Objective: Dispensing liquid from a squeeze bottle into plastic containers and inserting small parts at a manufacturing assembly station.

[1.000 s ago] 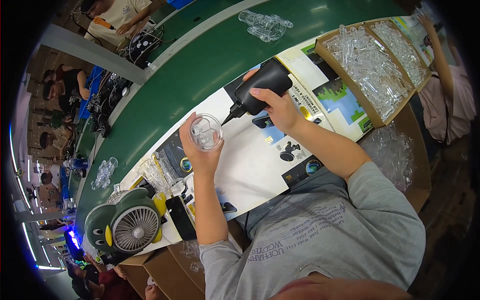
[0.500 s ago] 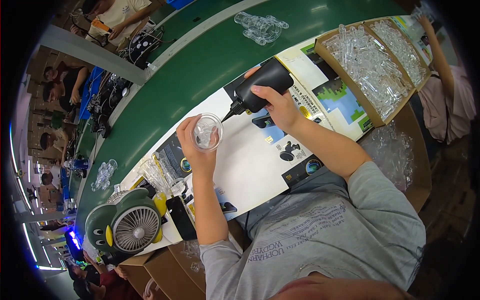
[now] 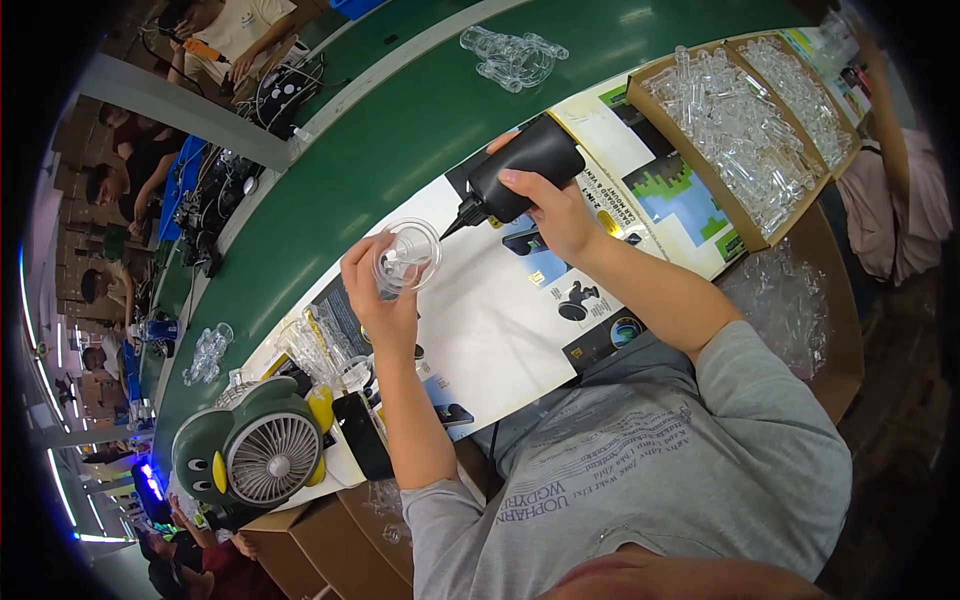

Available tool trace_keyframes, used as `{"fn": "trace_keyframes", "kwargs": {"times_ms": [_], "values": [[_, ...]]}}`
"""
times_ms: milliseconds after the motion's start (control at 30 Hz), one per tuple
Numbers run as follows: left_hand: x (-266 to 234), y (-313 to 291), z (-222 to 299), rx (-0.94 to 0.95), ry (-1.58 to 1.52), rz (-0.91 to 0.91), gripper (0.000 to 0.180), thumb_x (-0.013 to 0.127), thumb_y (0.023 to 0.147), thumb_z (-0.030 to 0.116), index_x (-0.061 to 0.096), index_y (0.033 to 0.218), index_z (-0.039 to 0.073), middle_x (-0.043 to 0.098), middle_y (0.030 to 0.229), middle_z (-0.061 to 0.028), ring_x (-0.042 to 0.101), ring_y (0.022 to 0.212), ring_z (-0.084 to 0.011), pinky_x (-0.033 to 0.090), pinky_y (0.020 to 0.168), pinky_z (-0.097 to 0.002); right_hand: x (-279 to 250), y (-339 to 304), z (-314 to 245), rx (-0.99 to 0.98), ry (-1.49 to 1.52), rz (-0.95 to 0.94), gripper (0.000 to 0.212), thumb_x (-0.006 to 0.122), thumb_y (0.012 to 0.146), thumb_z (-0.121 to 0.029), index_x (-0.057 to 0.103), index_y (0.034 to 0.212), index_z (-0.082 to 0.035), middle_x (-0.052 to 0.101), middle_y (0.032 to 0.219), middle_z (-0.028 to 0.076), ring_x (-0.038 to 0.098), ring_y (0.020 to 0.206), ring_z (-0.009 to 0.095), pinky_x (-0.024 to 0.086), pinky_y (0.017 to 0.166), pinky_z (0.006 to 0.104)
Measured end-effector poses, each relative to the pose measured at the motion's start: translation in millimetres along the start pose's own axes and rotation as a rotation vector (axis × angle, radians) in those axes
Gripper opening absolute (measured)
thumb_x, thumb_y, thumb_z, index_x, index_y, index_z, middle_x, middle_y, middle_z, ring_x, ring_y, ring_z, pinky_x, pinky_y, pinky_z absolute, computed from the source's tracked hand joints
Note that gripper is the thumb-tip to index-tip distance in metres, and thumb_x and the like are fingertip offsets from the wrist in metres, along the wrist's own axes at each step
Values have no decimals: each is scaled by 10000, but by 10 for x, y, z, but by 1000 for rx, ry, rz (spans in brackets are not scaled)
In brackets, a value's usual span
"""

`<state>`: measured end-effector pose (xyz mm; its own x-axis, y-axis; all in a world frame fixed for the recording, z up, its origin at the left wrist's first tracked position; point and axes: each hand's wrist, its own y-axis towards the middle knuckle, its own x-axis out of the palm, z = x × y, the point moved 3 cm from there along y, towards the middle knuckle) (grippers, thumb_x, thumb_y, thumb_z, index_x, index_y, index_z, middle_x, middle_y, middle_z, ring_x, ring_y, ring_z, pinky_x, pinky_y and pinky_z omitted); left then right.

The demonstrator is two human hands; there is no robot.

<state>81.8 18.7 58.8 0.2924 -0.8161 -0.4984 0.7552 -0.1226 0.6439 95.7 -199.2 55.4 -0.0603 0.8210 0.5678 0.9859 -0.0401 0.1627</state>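
Note:
My right hand (image 3: 552, 207) is wrapped round a black squeeze bottle (image 3: 530, 168), tilted so that its narrow nozzle points down and to the left. In my left hand (image 3: 375, 290) is a round, clear plastic cup-like part (image 3: 408, 256), held by its side with the rim turned toward the bottle. The nozzle tip lies close to that rim; whether they touch I cannot tell. Beneath both hands lies a flattened printed cardboard sheet (image 3: 480, 345), mostly white here.
Clear tube-like parts fill a cardboard box (image 3: 725, 140) at the right. Clear assembled pieces (image 3: 513, 58) lie on the green belt (image 3: 330, 170). At the lower left stand a penguin-shaped fan (image 3: 270, 455), a phone (image 3: 362, 437) and bagged parts (image 3: 315, 350). Other people work across the belt.
My left hand has shifted slightly left and tilted the clear part, turning its rim more toward the nozzle. The bottle in my right hand has hardly moved.

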Motion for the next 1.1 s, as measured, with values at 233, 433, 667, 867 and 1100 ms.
{"fn": "trace_keyframes", "kwargs": {"times_ms": [233, 433, 667, 867, 1100], "values": [[-18, -29, -21, -115, -183, 47, 470, 691, 657, -21, 510, 1090, -5, 580, 1041, -117, 552, 1008, -249, 420, 911, -361, 28, -9, -41, -6, -16, 7, 284, 597, 764, -191, 517, 1020, -99, 559, 826, 39, 529, 694, 74, 438, 587, 201], [-6, -1, -41, -115, -291, 35, 464, 672, 662, -42, 508, 1094, -2, 575, 1051, -126, 541, 1024, -254, 396, 942, -370, -2, 6, -24, -19, -19, 14, 279, 593, 764, -187, 517, 1017, -97, 557, 811, 33, 520, 675, 64, 423, 560, 194], [-76, 36, -24, -12, -158, -8, 423, 654, 727, 54, 538, 1130, -2, 559, 1100, -152, 516, 1058, -272, 370, 950, -368, -26, 13, -2, 63, -3, 2, 312, 563, 764, -153, 515, 1066, -93, 547, 925, 56, 532, 807, 97, 439, 695, 223], [-79, 22, -51, -35, -168, -21, 375, 590, 801, 98, 525, 1155, -7, 559, 1128, -147, 514, 1074, -271, 367, 942, -370, 4, 8, -17, 66, 7, -11, 304, 559, 765, -147, 516, 1060, -88, 549, 914, 62, 538, 792, 102, 447, 688, 232], [-60, 21, -32, -52, -162, -81, 326, 508, 853, 130, 524, 1146, -14, 561, 1128, -146, 517, 1069, -274, 365, 938, -361, -14, 14, -20, 68, 13, -1, 296, 556, 766, -137, 519, 1054, -81, 551, 903, 60, 537, 780, 101, 449, 684, 230]]}}
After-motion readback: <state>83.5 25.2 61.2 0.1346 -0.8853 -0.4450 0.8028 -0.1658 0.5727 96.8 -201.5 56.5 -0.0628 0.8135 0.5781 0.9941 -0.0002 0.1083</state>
